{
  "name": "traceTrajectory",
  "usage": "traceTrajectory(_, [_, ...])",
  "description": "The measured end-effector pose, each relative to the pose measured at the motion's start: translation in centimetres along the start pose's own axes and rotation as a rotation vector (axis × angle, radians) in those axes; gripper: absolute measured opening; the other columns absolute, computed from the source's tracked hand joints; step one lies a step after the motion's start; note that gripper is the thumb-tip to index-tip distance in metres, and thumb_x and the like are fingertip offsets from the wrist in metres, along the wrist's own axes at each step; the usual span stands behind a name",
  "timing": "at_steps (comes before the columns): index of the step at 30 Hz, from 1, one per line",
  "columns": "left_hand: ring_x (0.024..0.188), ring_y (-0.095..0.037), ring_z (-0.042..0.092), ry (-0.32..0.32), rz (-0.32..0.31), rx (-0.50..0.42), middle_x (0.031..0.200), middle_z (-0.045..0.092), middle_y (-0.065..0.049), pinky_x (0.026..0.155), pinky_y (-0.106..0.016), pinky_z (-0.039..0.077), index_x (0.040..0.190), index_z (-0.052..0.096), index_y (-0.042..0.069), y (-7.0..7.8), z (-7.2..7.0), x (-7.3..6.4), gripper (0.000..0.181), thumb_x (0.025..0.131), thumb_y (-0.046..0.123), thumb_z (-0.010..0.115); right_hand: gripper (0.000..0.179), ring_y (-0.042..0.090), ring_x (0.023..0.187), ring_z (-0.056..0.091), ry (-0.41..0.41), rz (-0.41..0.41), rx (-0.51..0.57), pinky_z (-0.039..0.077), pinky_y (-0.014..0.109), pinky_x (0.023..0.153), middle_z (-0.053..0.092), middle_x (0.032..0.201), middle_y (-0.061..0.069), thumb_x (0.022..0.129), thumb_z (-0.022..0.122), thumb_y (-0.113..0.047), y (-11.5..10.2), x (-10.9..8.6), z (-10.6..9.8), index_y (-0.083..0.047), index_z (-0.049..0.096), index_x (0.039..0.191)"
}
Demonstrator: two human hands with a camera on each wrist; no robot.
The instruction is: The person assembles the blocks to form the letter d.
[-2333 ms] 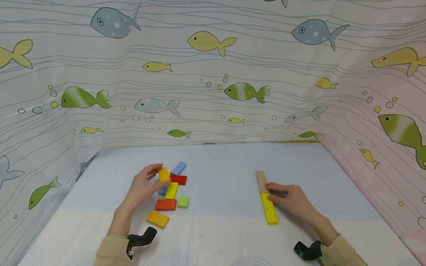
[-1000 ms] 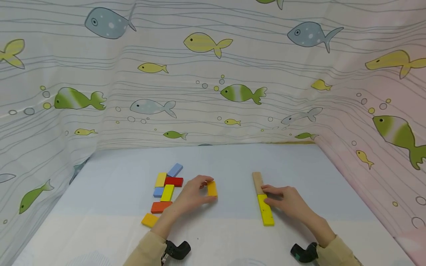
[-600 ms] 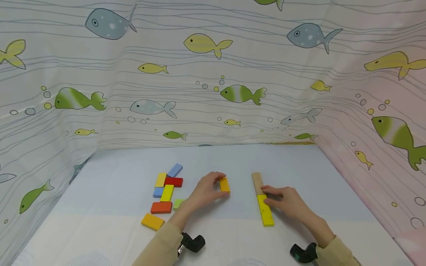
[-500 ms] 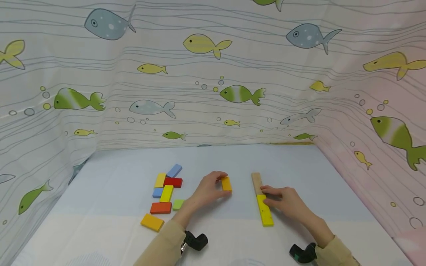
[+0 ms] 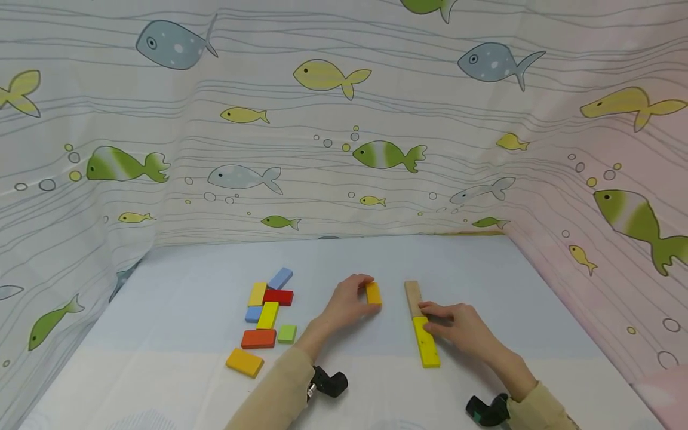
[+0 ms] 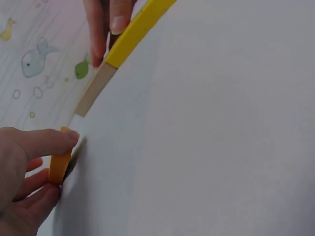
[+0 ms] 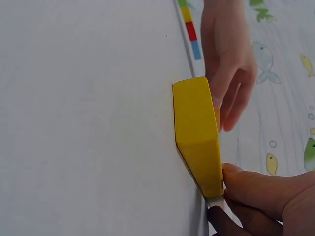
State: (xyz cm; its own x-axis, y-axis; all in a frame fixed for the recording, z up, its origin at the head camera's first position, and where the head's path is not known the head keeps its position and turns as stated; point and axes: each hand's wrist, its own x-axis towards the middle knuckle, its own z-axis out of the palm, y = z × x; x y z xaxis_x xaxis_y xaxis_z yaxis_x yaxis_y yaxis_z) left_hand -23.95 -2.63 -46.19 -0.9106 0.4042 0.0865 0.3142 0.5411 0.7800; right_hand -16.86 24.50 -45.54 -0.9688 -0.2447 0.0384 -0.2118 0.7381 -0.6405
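Note:
In the head view my left hand (image 5: pixel 344 306) pinches an orange-yellow toy block (image 5: pixel 374 293) between thumb and fingers. The left wrist view shows that block (image 6: pixel 60 166) edge-on, with its shadow on the surface beside it. To its right, a bare-wood block (image 5: pixel 412 297) and a yellow length (image 5: pixel 428 353) lie end to end; whether the yellow is one block or two I cannot tell. My right hand (image 5: pixel 469 327) touches their right side near the joint with index finger and thumb. A gap separates the left hand's block from this row.
Left of my left hand lies a loose group: blue (image 5: pixel 280 278), red (image 5: pixel 279 297), yellow (image 5: pixel 267 315), orange-red (image 5: pixel 258 338), green (image 5: pixel 287 334) and orange (image 5: pixel 244 362) blocks, among others. Fish-printed cloth (image 5: pixel 322 137) hangs behind the white table (image 5: pixel 376 394).
My left hand has lifted the orange-yellow block from the left group and carried it rightward, closer to the row. The right hand has stayed at the joint of the row.

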Motion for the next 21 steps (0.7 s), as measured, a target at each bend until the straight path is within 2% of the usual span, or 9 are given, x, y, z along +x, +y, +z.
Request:
traceTrajectory(8, [0.127, -0.026, 0.056, -0.056, -0.014, 0.064, 0.139, 0.059, -0.011, 0.112, -0.04, 0.044, 0.14, 0.054, 0.003, 0.6, 0.3, 1.5, 0.065, 0.083, 0.019, 0.081, 0.039, 0.034, 0.13, 0.056, 0.002, -0.001, -0.014, 0.045, 0.056, 0.106, 0.064, 0.136, 0.001, 0.09, 0.074, -0.028, 0.1, 0.0, 0.0, -0.016, 0.07, 0.127])
traceTrajectory(15, [0.127, -0.026, 0.057, -0.066, -0.016, 0.031, 0.138, 0.061, -0.01, 0.111, -0.039, 0.045, 0.139, 0.055, 0.003, 1.0, 1.0, 2.8, 0.062, 0.084, 0.02, 0.079, 0.04, 0.033, 0.132, 0.055, -0.014, 0.011, -0.004, 0.045, 0.056, 0.107, 0.063, 0.137, -0.001, 0.09, 0.074, -0.026, 0.4, 0.1, -0.1, -0.016, 0.069, 0.129])
traceTrajectory(21, [0.127, -0.025, 0.058, -0.043, -0.032, 0.006, 0.14, 0.06, -0.009, 0.11, -0.038, 0.046, 0.139, 0.055, 0.005, 0.8, 1.9, 3.7, 0.06, 0.087, 0.023, 0.077, 0.04, 0.032, 0.133, 0.054, -0.015, 0.024, 0.021, 0.044, 0.056, 0.108, 0.064, 0.136, -0.002, 0.089, 0.075, -0.026, 0.3, 0.2, 0.2, -0.016, 0.07, 0.128])
